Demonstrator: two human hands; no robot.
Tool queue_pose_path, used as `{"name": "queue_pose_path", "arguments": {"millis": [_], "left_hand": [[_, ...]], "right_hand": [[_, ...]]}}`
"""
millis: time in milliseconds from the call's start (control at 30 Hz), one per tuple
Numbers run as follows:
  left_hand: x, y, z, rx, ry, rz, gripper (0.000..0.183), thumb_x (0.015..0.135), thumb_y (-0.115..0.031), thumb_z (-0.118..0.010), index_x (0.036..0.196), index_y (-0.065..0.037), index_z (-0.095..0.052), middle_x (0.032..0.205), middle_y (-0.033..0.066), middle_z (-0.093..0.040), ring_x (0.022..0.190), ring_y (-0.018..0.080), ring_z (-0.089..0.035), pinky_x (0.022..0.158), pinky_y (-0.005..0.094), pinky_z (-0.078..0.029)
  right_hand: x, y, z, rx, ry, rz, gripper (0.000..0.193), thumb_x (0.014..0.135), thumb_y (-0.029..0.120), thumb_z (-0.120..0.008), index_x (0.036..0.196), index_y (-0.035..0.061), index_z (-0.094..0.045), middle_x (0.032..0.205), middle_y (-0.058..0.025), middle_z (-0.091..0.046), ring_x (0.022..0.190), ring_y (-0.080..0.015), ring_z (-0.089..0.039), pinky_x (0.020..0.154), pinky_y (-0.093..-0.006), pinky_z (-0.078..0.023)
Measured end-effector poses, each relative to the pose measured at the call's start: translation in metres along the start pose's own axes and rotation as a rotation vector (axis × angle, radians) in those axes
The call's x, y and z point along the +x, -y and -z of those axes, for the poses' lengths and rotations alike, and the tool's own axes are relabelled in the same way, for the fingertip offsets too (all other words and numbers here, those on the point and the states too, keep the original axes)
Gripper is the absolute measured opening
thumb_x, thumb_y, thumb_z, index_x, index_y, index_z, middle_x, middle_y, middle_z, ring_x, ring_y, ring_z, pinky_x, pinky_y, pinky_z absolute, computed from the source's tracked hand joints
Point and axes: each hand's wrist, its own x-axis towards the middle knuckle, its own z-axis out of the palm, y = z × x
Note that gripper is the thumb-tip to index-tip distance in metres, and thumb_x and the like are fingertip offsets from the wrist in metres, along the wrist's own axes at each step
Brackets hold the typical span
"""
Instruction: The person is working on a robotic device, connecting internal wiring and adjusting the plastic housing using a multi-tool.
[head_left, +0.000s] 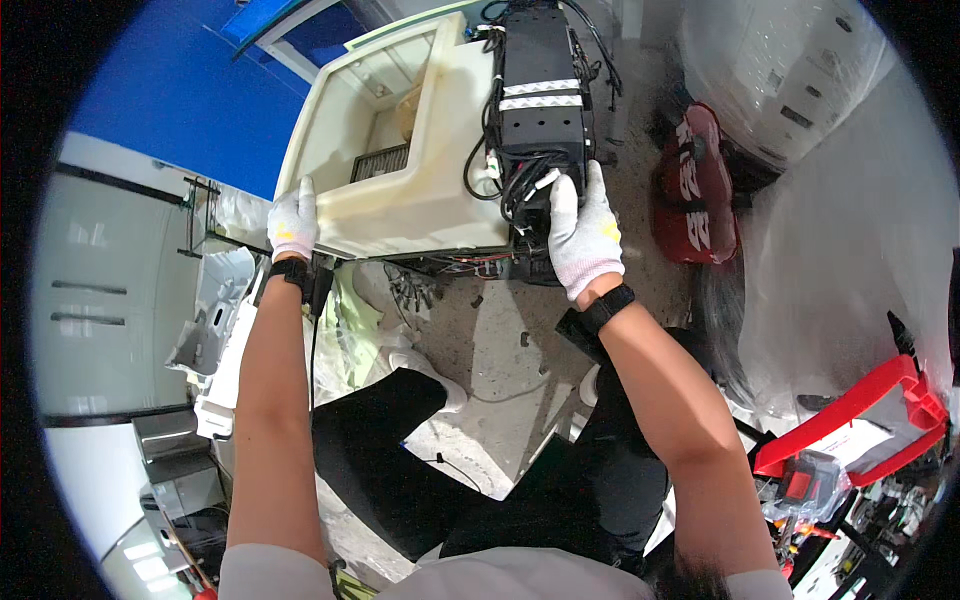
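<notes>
A large cream plastic housing with an open square cavity stands in front of me. Inside the cavity are a dark grille and a tan patch at the back. Along the housing's right side runs a black metal module with white strips and bundled black cables. My left hand, in a white glove, grips the housing's near left corner, its fingers partly hidden. My right hand, gloved too, clasps the near right end of the black module, thumb on top near the cables.
A dark red bag sits on the floor to the right, beside plastic-wrapped units. A red-framed tray with tools is at lower right. Grey-white plastic parts and clear greenish wrapping lie at left. Loose debris dots the floor.
</notes>
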Motion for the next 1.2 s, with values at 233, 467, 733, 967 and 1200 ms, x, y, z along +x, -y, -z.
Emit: {"name": "queue_pose_path", "arguments": {"millis": [233, 467, 733, 967, 1200], "left_hand": [[-0.005, -0.014, 0.013, -0.080, 0.022, 0.080, 0.055, 0.094, -0.044, -0.038, 0.072, 0.000, -0.062, 0.074, 0.0242, -0.061, 0.078, 0.0423, -0.057, 0.073, 0.0495, -0.043], [-0.024, -0.028, 0.026, 0.072, 0.042, 0.131, 0.055, 0.094, -0.042, -0.038, 0.068, -0.001, -0.063, 0.072, 0.0229, -0.061, 0.073, 0.0412, -0.058, 0.073, 0.0478, -0.044], [-0.073, -0.067, 0.060, 0.058, 0.013, 0.160, 0.046, 0.091, -0.036, -0.042, 0.071, -0.002, -0.065, 0.074, 0.0178, -0.065, 0.073, 0.0351, -0.061, 0.075, 0.0426, -0.045], [-0.125, -0.106, 0.097, 0.122, 0.086, 0.124, 0.043, 0.089, -0.045, -0.047, 0.080, -0.006, -0.063, 0.077, 0.0156, -0.063, 0.077, 0.0315, -0.061, 0.076, 0.0412, -0.044], [-0.156, -0.140, 0.123, 0.147, 0.285, 0.270, 0.050, 0.088, -0.055, -0.045, 0.083, -0.009, -0.062, 0.082, 0.0104, -0.063, 0.080, 0.0282, -0.062, 0.075, 0.0393, -0.045]], "right_hand": [[0.002, -0.004, -0.007, 0.242, -0.022, 0.036, 0.066, 0.095, 0.038, -0.046, 0.137, -0.0093, -0.027, 0.132, -0.0307, -0.042, 0.122, -0.0400, -0.043, 0.104, -0.0381, -0.033], [0.009, -0.001, -0.016, 0.344, -0.205, 0.123, 0.048, 0.097, 0.025, -0.044, 0.135, -0.0036, -0.037, 0.118, -0.0229, -0.055, 0.106, -0.0279, -0.055, 0.093, -0.0330, -0.041], [0.036, -0.005, -0.022, 0.493, -0.335, 0.154, 0.040, 0.099, 0.027, -0.036, 0.125, -0.0019, -0.048, 0.115, -0.0139, -0.056, 0.103, -0.0185, -0.052, 0.094, -0.0295, -0.039], [0.060, -0.014, -0.010, 0.824, -0.106, 0.016, 0.053, 0.100, 0.040, -0.031, 0.122, -0.0037, -0.051, 0.115, -0.0123, -0.057, 0.105, -0.0197, -0.054, 0.094, -0.0322, -0.041], [0.060, 0.005, -0.001, 0.786, -0.004, -0.007, 0.053, 0.101, 0.041, -0.026, 0.128, 0.0018, -0.048, 0.120, -0.0108, -0.055, 0.105, -0.0201, -0.055, 0.093, -0.0323, -0.044]]}}
